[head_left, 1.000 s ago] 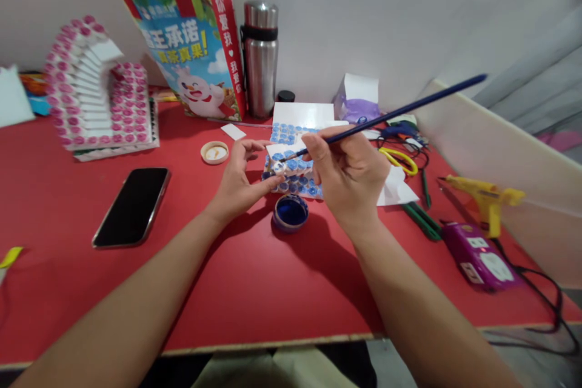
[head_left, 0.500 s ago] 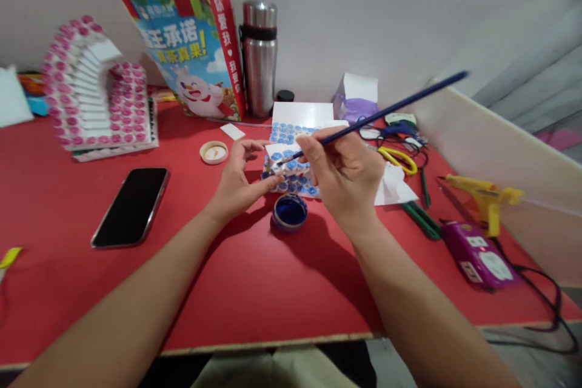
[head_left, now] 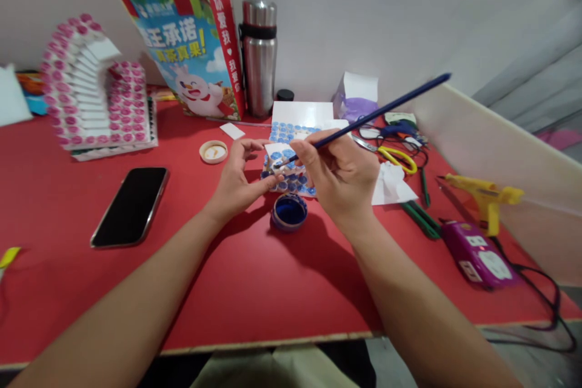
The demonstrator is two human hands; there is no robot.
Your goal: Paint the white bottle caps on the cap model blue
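A long dark-blue paintbrush is pinched in my right hand, its handle slanting up to the right. Its tip meets a white craft model covered with rows of blue round pieces. My left hand grips the model's left side, thumb at the front and fingers behind; part of the model is hidden by my right hand. Just in front of the model stands a small open jar of dark-blue paint. The jar's likely lid, a pale round cap, lies left of my left hand.
Left are a phone and a pink-dotted staircase model. Behind stand a colourful bag and a steel flask. To the right lie yellow-handled scissors, a green cutter, a glue gun and a purple power box.
My right hand and the paintbrush have shifted slightly left, with the brush's handle end lower to the left. My left hand holds its place on the model.
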